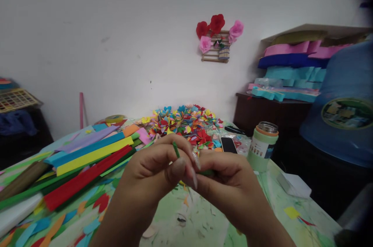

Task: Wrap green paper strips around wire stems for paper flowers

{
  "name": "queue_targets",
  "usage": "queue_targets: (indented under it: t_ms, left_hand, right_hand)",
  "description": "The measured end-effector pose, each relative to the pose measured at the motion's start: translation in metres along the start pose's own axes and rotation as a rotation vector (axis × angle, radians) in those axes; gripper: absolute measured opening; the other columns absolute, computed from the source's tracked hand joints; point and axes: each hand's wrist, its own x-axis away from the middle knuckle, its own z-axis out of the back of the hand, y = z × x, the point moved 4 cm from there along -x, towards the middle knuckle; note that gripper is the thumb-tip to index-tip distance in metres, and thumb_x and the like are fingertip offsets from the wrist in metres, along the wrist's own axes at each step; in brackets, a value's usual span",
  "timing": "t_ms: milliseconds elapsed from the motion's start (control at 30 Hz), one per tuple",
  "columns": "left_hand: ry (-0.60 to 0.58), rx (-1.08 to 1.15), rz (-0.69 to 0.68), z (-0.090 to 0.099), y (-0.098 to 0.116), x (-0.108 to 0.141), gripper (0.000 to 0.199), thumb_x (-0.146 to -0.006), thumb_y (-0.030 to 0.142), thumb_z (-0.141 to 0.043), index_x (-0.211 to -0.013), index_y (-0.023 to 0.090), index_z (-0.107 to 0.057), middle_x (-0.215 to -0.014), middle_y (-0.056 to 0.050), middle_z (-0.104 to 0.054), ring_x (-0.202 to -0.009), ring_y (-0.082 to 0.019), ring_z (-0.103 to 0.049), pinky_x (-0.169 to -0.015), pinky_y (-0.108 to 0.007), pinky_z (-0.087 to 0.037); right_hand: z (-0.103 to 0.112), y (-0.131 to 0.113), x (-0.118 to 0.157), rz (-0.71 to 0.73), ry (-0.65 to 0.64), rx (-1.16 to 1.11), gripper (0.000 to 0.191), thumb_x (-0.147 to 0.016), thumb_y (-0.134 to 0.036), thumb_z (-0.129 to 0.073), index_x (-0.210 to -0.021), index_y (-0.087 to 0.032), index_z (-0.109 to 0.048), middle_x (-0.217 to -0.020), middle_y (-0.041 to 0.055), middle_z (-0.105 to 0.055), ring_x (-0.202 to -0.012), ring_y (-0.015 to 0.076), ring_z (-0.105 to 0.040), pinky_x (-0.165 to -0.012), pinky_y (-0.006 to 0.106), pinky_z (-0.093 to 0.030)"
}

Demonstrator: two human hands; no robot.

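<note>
Meeting at the lower centre of the frame, the left hand [145, 173] and the right hand [233, 181] work with fingertips close together above the counter [198, 219]. The fingers of the left hand are closed on a narrow green strip [176, 149], whose free end projects above the thumb; those of the right hand are closed around a green piece [207, 172], largely hidden. Whether the two green parts are continuous cannot be told. Thin stems [190, 194] are visible just below the fingertips. Beyond the hands, near the centre, lies a heap of multicoloured paper flowers [183, 120]. Long paper strips [93, 146] in blue, yellow, red and green extend across the left of the frame, with loose paper petals [52, 231] at lower left. Right of the heap are a phone [229, 145] and, near it, an open light-green jar [260, 149]. At upper right, stacked coloured paper [291, 72] occupies a dark cabinet [250, 112] beside a large blue container [344, 99]; red and pink flowers decorate a wooden rack [215, 60] on the wall.
</note>
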Motion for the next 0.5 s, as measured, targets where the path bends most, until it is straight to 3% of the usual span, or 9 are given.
queue_targets:
  t_ms: [167, 267, 367, 500]
  left_hand:
    - [-0.179, 0.144, 0.053, -0.0055, 0.0028, 0.0022, 0.027, -0.084, 0.034, -0.060, -0.064, 0.021, -0.071, -0.079, -0.004, -0.055, -0.071, -0.013, -0.053, -0.065, -0.023, -0.050]
    - [-0.199, 0.155, 0.076, -0.0072, 0.0031, 0.0020, 0.024, -0.085, 0.034, -0.059, -0.068, 0.022, -0.072, -0.081, -0.004, -0.056, -0.074, -0.013, -0.054, -0.071, -0.024, -0.050]
    - [-0.097, 0.097, 0.055, -0.0059, 0.0022, 0.0001, 0.020, -0.082, 0.039, -0.062, -0.073, 0.024, -0.073, -0.081, -0.003, -0.057, -0.078, -0.014, -0.054, -0.075, -0.025, -0.050]
    - [0.162, -0.117, 0.013, 0.0010, 0.0002, -0.0008, 0.009, -0.071, 0.030, -0.075, -0.067, 0.022, -0.071, -0.082, -0.002, -0.058, -0.081, -0.015, -0.054, -0.072, -0.023, -0.049]
  right_hand:
    - [-0.0049, 0.0052, 0.0024, -0.179, -0.126, -0.193, 0.018, -0.060, -0.037, -0.080, -0.065, -0.021, -0.075, -0.051, -0.0036, -0.047, -0.049, 0.0069, -0.036, -0.044, 0.021, -0.029]
    - [-0.0055, 0.0067, 0.0034, -0.210, -0.125, -0.221, 0.016, -0.060, -0.033, -0.081, -0.065, -0.020, -0.073, -0.048, -0.0054, -0.043, -0.046, 0.0052, -0.033, -0.041, 0.020, -0.026]
    - [-0.0041, 0.0053, 0.0022, -0.132, -0.028, -0.157, 0.011, -0.061, -0.027, -0.079, -0.063, -0.019, -0.071, -0.049, -0.0052, -0.045, -0.048, 0.0057, -0.035, -0.043, 0.019, -0.029]
    - [-0.0019, 0.0033, 0.0003, -0.008, 0.117, 0.055, 0.011, -0.067, -0.026, -0.070, -0.060, -0.018, -0.068, -0.053, -0.0020, -0.050, -0.049, 0.0077, -0.038, -0.044, 0.021, -0.032]
